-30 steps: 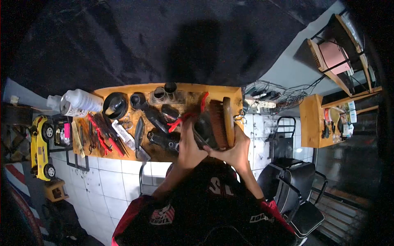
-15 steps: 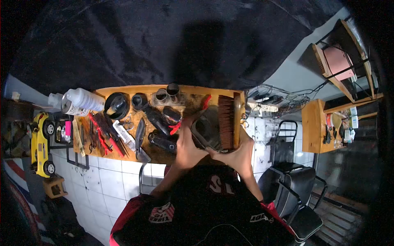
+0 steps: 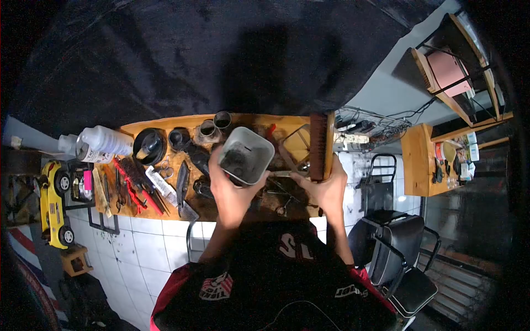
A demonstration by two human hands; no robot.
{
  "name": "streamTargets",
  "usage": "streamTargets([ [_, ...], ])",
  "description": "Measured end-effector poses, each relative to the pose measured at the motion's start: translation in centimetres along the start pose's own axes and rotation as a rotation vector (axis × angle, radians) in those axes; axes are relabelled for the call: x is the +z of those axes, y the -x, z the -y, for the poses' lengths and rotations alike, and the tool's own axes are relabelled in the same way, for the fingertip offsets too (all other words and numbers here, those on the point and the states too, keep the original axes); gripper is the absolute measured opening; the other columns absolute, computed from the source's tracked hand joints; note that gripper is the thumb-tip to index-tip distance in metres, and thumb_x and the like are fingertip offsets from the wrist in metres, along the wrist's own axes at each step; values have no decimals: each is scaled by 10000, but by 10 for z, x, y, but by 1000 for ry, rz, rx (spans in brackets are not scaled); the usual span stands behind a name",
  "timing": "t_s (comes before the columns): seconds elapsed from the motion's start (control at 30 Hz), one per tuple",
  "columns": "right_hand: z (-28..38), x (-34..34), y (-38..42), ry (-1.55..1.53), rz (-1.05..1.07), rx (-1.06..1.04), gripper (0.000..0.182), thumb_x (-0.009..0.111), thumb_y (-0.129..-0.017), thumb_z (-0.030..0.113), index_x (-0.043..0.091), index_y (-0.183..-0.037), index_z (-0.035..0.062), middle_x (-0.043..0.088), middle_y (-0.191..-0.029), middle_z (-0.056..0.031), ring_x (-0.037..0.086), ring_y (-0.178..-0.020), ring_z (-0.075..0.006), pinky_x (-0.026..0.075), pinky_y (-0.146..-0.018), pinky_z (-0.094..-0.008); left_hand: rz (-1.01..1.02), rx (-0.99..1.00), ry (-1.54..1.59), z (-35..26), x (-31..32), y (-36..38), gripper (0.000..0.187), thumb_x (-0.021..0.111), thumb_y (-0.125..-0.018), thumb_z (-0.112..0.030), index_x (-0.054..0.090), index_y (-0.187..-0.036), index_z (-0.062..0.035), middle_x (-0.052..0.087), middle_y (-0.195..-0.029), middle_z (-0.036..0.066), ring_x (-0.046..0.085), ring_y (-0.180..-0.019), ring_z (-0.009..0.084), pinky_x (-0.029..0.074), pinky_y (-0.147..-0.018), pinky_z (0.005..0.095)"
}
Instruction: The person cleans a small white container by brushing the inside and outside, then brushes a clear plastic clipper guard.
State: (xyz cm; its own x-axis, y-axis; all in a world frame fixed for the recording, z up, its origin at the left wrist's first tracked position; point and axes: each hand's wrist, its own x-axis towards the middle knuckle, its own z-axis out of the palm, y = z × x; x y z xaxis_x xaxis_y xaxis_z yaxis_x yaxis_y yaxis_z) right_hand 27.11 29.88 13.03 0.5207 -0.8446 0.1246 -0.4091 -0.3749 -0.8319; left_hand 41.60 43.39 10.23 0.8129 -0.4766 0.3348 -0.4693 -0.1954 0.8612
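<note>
My left hand [image 3: 229, 194] is closed around a grey square container [image 3: 247, 156]. Its open top faces me, and dark specks cling to the inner wall. My right hand [image 3: 329, 190] grips a brush [image 3: 320, 146] with brown bristles and a wooden back, held upright at the right end of the table. Between the hands lies a yellowish, square-edged object [image 3: 298, 144] whose kind I cannot make out. Below it on the wooden table [image 3: 301, 209] rest scissors [image 3: 281, 210].
Left on the table are a white comb [image 3: 160, 181], hair clippers [image 3: 199, 160], a black bowl [image 3: 149, 145], small cups [image 3: 222, 119] and white bottles [image 3: 107, 139]. A yellow toy car [image 3: 55, 204] stands at far left. Black chairs [image 3: 395, 248] are on the right.
My left hand has moved left with the container and tipped its opening toward me. The hands have parted; the brush has shifted slightly right. Scissors and the yellowish object now show between them.
</note>
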Motion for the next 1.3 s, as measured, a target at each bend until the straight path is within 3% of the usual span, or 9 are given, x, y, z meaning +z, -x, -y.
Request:
streamTargets([
  [0.4, -48, 39, -14, 217, 181, 24, 733, 914, -546, 264, 548, -1071, -93, 618, -1050, -228, 630, -969, -321, 500, -846, -375, 16, 40, 116, -4, -6, -2, 940, 894, -572, -128, 346, -1326, -4, 568, -1150, 186, 611, -1031, 258, 518, -838, 357],
  [0.6, -38, 31, -10, 240, 22, -219, 835, 903, -564, 276, 517, -1216, -74, 540, -1186, -247, 571, -1048, -380, 473, -906, -392, -14, 91, 87, -1, -6, -3, 956, 901, -565, -140, 341, -1327, 0, 556, -1161, 191, 606, -1035, 267, 512, -841, 359],
  [0.7, -35, 15, -7, 176, -22, -253, 731, 878, -613, 279, 533, -1146, -83, 553, -1170, -224, 584, -1030, -350, 467, -908, -399, -28, 88, 66, -2, -9, -7, 968, 905, -564, -148, 331, -1328, 6, 554, -1159, 192, 601, -1040, 268, 504, -846, 365],
  [0.8, -37, 4, -4, -163, -72, 11, 421, 771, -763, 150, 560, -1076, -36, 620, -898, -109, 626, -801, -210, 516, -701, -322, -22, 54, 115, -3, -9, -5, 992, 895, -544, -73, 305, -1339, -18, 537, -1196, 182, 559, -1087, 257, 473, -906, 372],
  [0.83, -29, 3, -4, -234, -149, -53, 264, 690, -820, 93, 559, -1022, -16, 577, -709, -12, 572, -591, -110, 463, -535, -249, -12, 68, 135, 1, -7, -4, 999, 905, -545, -110, 303, -1335, -4, 533, -1192, 191, 566, -1078, 268, 479, -893, 374],
  [0.9, -18, -10, 2, -424, -70, 184, 263, 676, -791, 25, 569, -1028, -16, 597, -743, -20, 537, -597, -94, 435, -545, -238, 10, 99, 178, 9, -1, -3, 1022, 925, -547, -185, 300, -1328, 25, 525, -1184, 209, 580, -1062, 289, 491, -868, 378],
  [1.13, 3, -4, 12, -883, 214, 299, 571, 711, -671, -34, 516, -1208, -45, 620, -1091, -89, 586, -1007, -173, 457, -903, -315, 185, 405, 380, -3, 32, 0, 1129, 958, -466, -327, 286, -1301, 27, 436, -1253, 260, 477, -1178, 332, 406, -959, 427],
  [1.23, 8, 0, 11, -994, 170, 226, 673, 783, -675, 52, 484, -1268, -52, 606, -1138, -96, 570, -1063, -190, 436, -950, -334, 177, 472, 433, -23, 23, -11, 1112, 793, -619, -612, 233, -1402, -56, 328, -1412, 235, 326, -1334, 318, 268, -1095, 465],
  [1.3, 7, 1, 8, -984, 138, 131, 758, 849, -623, 128, 488, -1265, -51, 600, -1153, -99, 547, -1103, -197, 416, -981, -344, 304, -259, 983, -28, 16, -2, 1053, 545, -679, -775, 265, -1420, -81, 308, -1451, 186, 255, -1372, 327, 193, -1119, 496],
])
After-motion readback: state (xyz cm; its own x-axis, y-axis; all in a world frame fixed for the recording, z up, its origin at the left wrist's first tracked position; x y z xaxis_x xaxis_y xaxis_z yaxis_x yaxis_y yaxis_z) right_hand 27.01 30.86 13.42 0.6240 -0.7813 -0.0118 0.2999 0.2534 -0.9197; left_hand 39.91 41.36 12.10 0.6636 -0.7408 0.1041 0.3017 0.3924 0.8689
